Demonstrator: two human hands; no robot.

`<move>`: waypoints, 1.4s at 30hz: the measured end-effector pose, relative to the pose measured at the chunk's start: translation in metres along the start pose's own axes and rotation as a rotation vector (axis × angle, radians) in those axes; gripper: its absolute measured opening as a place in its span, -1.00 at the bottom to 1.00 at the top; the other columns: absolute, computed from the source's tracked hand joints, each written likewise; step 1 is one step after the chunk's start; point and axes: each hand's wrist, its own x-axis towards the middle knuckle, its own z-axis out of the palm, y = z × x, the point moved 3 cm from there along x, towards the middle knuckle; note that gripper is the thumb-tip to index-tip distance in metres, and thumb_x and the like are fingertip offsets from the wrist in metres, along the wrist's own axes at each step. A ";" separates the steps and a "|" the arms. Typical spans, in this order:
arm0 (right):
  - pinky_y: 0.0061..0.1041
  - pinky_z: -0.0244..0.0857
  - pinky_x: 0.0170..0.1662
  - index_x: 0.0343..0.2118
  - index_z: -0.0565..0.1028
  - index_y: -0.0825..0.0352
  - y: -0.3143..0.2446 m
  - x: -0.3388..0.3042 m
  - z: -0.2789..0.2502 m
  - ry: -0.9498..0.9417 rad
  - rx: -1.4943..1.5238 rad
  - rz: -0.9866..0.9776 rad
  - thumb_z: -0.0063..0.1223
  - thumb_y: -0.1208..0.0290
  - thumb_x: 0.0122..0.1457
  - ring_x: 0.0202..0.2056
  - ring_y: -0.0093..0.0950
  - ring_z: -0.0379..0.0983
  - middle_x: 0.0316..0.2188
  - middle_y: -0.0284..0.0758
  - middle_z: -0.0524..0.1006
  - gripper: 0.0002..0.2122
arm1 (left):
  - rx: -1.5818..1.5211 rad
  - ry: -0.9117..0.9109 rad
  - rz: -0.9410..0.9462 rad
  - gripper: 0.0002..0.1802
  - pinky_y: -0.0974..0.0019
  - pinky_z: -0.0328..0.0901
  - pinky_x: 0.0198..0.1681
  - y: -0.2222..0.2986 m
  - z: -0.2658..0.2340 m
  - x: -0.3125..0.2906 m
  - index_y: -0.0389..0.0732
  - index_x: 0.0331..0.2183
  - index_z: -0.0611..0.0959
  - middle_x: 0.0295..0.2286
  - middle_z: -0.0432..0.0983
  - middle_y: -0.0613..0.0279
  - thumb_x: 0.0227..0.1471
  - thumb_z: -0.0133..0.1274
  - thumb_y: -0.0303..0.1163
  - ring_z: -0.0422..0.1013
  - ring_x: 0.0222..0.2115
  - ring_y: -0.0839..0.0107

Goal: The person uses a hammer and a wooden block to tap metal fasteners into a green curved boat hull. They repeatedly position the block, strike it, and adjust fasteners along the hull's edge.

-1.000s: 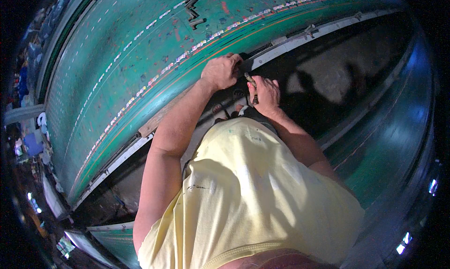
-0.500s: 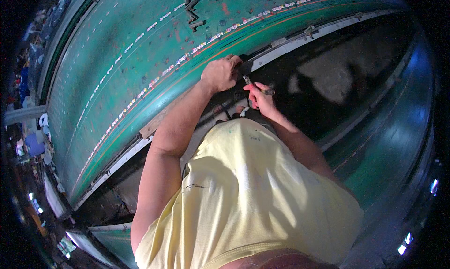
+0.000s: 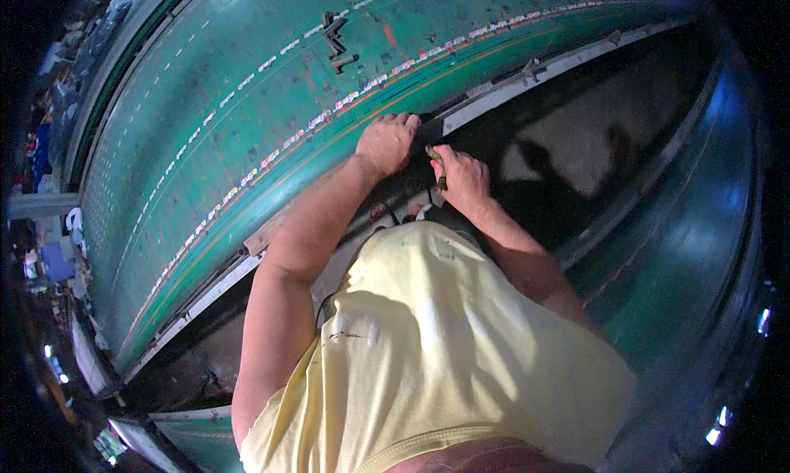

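Note:
At the near edge of a long green table (image 3: 247, 135), my left hand (image 3: 387, 146) lies with its fingers curled down. Something dark (image 3: 429, 130) sits by its fingertips; what those fingers grip is hidden. Close by on the right, just off the edge, my right hand (image 3: 466, 179) is closed around a short, narrow metal tool (image 3: 441, 179). The tool points down toward me, and its exact kind is unclear. A pale metal rail (image 3: 494, 99) runs along the table edge, right of both hands.
Several short dark metal pieces (image 3: 334, 46) lie in a zigzag on the table. Broken white lines run along its surface. A wooden block (image 3: 257, 241) rests at the edge beside my left forearm. Behind my right arm is a second green surface (image 3: 658, 284), across a dark gap.
My right hand has turned, and the tool in it has swung from slanting rightward to pointing down toward me. My left hand has shifted slightly and stays at the table edge.

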 end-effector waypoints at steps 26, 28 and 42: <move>-0.02 0.52 -0.15 -0.01 0.56 0.25 0.005 -0.002 0.024 0.163 -0.053 -0.154 0.20 0.26 0.40 -0.22 -0.11 0.73 -0.24 -0.28 0.76 -0.77 | -0.082 -0.077 -0.085 -0.58 -0.02 0.57 0.06 0.012 -0.010 0.002 -0.18 0.10 0.57 -0.03 0.67 0.00 0.22 0.14 -0.34 0.64 0.01 -0.02; -0.03 0.51 -0.14 -0.03 0.56 0.25 0.000 -0.001 0.017 0.083 0.039 -0.054 0.17 0.27 0.42 -0.21 -0.08 0.73 -0.25 -0.22 0.75 -0.79 | -0.084 -0.094 -0.102 -0.62 -0.02 0.56 0.06 0.011 -0.010 0.002 -0.17 0.08 0.60 -0.04 0.67 0.03 0.24 0.11 -0.36 0.63 0.02 0.01; -0.46 0.02 -0.54 -0.33 0.48 0.11 0.034 -0.002 0.069 -0.400 1.822 0.819 0.04 0.26 0.53 -0.62 -0.60 0.13 -0.62 -0.54 0.26 -0.79 | -0.104 -0.066 -0.099 -0.59 -0.01 0.56 0.06 0.014 -0.010 -0.001 -0.20 0.09 0.60 -0.02 0.67 0.01 0.21 0.09 -0.40 0.63 0.01 -0.01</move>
